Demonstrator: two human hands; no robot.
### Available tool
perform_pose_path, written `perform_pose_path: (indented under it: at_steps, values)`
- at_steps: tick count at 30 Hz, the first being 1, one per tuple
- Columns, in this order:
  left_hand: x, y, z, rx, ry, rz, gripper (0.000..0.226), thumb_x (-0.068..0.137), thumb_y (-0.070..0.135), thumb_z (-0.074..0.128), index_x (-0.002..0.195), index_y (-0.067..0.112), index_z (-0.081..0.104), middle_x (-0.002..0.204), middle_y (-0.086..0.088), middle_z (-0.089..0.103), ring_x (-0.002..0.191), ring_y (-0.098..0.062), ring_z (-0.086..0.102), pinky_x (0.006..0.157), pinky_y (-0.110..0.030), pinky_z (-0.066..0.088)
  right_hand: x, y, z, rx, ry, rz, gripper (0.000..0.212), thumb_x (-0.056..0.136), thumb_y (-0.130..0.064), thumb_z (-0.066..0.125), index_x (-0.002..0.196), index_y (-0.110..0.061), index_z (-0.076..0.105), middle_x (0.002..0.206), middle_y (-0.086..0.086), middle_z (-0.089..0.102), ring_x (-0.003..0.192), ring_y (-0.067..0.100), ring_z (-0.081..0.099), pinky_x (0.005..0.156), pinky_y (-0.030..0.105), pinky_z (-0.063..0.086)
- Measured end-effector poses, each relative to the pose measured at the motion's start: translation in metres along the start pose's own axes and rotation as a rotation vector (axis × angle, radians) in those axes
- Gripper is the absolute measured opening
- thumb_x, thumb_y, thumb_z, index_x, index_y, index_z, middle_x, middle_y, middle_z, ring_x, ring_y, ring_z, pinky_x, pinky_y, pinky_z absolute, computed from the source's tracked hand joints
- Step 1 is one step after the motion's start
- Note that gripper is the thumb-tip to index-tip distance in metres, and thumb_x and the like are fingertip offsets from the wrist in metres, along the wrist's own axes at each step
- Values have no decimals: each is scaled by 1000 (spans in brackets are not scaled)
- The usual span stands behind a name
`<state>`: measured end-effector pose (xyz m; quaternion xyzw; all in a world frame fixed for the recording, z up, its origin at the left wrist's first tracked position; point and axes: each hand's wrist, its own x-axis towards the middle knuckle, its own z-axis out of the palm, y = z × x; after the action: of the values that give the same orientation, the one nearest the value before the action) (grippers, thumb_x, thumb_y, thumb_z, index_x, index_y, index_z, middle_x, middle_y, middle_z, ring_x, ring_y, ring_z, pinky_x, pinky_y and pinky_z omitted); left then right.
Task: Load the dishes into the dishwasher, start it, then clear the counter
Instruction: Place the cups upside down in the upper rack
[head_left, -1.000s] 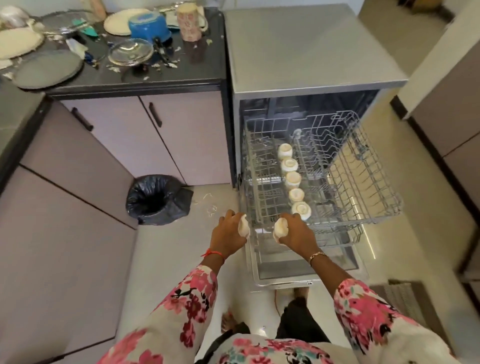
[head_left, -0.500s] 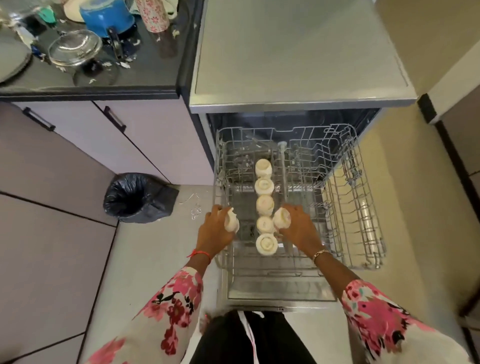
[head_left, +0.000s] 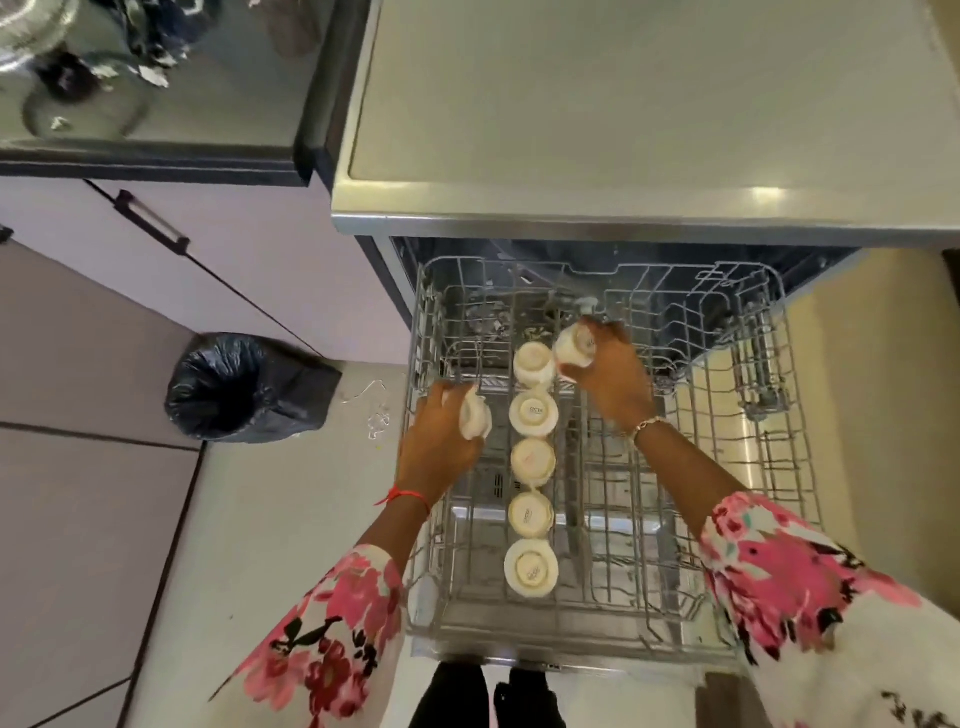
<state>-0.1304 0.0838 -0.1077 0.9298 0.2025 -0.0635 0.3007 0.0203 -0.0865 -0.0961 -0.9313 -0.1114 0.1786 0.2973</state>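
Five cups (head_left: 533, 410) rowed in rack (head_left: 779, 467), bin (head_left: 234, 389) left of it

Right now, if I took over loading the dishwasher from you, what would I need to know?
Left hand grips a white cup over the left side of the rack.
Right hand grips a second cup over the rack's far end.
Done: five cups stand upside down in a row down the rack's middle; the rack is pulled out of the dishwasher.
Left: set both held cups down, load what lies on the counter (too blurred to name), start the machine, clear the counter.
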Motion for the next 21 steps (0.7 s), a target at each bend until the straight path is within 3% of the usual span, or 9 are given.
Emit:
perform_pose_path:
  at_steps: [7,16,21]
  values:
    - [38,-12,9,51,23,39,72,72,20,76,137,19,44,139,-8,40,120,-32,47,83,-46,55,71,-9,33,-122,7,-88,66,79,-31,71,136,-19,39,134,14,44,118,34,49,92,41,47]
    - [55,-23,17,32,-22,12,76,73,21,76,140,23,39,142,-3,36,126,-30,42,85,-43,54,109,-5,67,-209,-79,-97,74,79,-31,72,142,-21,35,143,14,39,131,35,38,102,42,40]
    - [59,-27,18,23,-17,13,75,72,19,76,139,23,41,142,-2,37,126,-29,44,87,-41,53,114,0,75,-246,-87,-105,72,79,-25,72,141,-18,37,144,11,40,130,32,40,101,39,41]
